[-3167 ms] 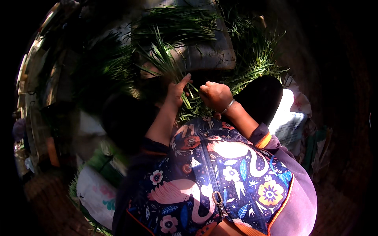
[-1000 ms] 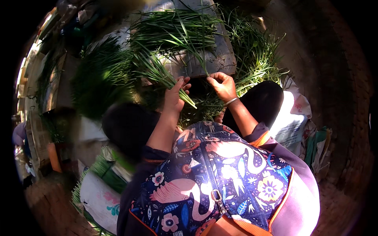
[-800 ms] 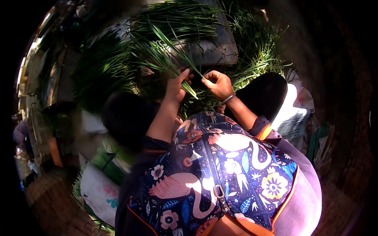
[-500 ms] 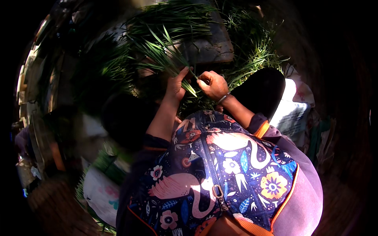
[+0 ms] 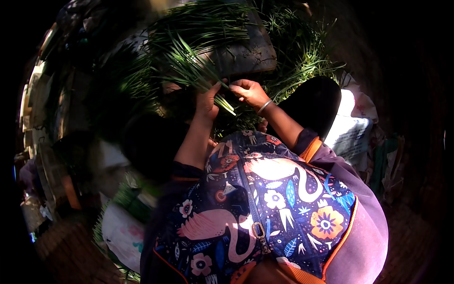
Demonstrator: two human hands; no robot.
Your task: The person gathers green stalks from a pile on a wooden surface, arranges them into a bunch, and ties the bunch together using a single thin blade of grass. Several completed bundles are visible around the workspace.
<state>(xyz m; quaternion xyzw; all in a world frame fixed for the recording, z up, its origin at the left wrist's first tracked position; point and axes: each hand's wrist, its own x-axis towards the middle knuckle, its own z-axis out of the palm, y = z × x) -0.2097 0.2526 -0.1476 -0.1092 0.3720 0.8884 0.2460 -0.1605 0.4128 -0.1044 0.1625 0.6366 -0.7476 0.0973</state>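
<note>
Far left, in deep shade, lie dim blurred shapes too dark to name, and low down a white sack [image 5: 124, 232] sits beside the person's dark sleeve. Moving right, a spread of long green leaves [image 5: 187, 61] fans out from the top of the view, lying over a grey slab [image 5: 246, 52].

The left hand [image 5: 206, 102] is closed around the lower end of a bunch of these leaves, thumb up, the blades spraying up and left from the fist. They look light, thin and limp, likely to bend and slip past one another, so the sensible hold is near the base where they gather tight, not out at the loose tips.

Just beside it, the right hand [image 5: 249, 91], a bangle [image 5: 264, 107] on the wrist, has its fingers curled and pinched together at the same gathering point. It seems to nip a leaf or two, though exactly what lies between the fingertips cannot be told.

Further right, more grass [image 5: 302, 61] lies in sunlight behind a black rounded shape [image 5: 314, 102], with a white printed bag [image 5: 352, 132] past that. A flowered, bird-patterned garment [image 5: 265, 203] fills the foreground.
</note>
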